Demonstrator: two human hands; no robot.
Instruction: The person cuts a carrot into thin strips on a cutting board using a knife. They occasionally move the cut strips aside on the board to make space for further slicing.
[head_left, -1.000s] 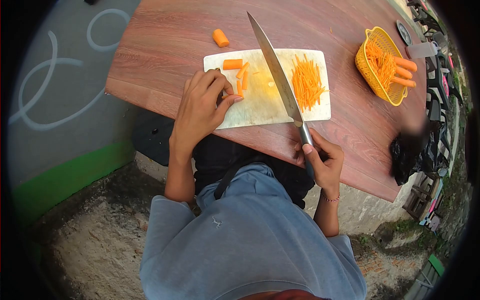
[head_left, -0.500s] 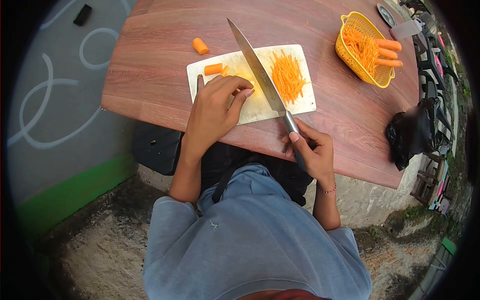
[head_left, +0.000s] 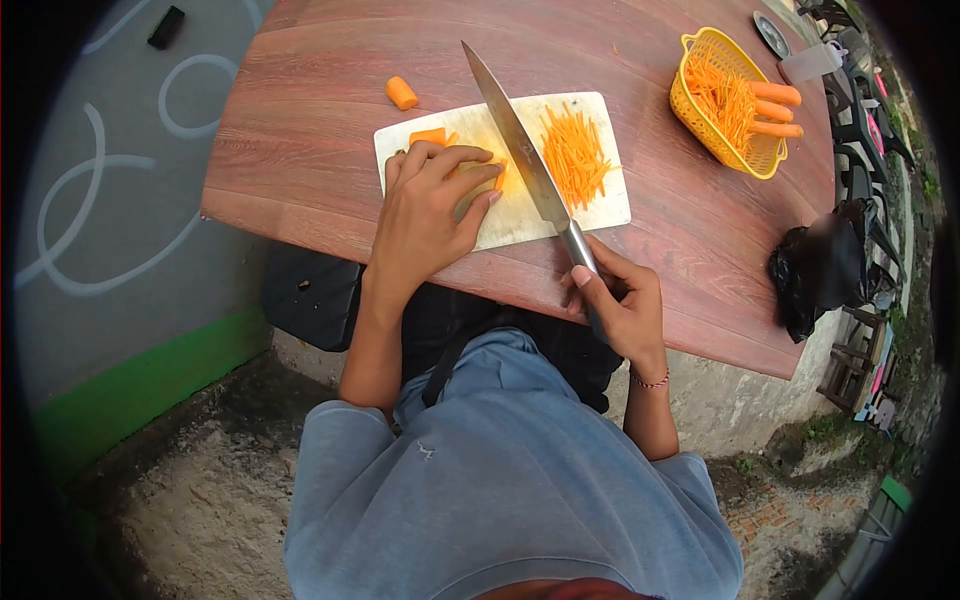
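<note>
My right hand [head_left: 622, 303] is wrapped around the handle of a long kitchen knife [head_left: 515, 135]. Its blade slants across a white cutting board [head_left: 490, 228], tip toward the far edge. Curled over the left half of the board, my left hand [head_left: 428, 205] has a thin carrot slice [head_left: 501, 176] at its fingertips, partly hidden by the fingers. Behind those fingers lies a short carrot chunk [head_left: 428, 136], partly covered. To the right of the blade rests a pile of carrot matchsticks [head_left: 575, 157].
Another carrot chunk [head_left: 401, 93] lies on the wooden table [head_left: 330, 120] beyond the board. At the right stands a yellow basket [head_left: 698, 120] with shredded carrot and whole carrots [head_left: 775, 110]. A plastic bottle [head_left: 812, 62] and a black plastic bag [head_left: 805, 270] are at the table's right edge.
My left hand's fingers have opened out a little from a tighter curl, and a carrot slice now shows at the fingertips. The knife and right hand have barely moved.
</note>
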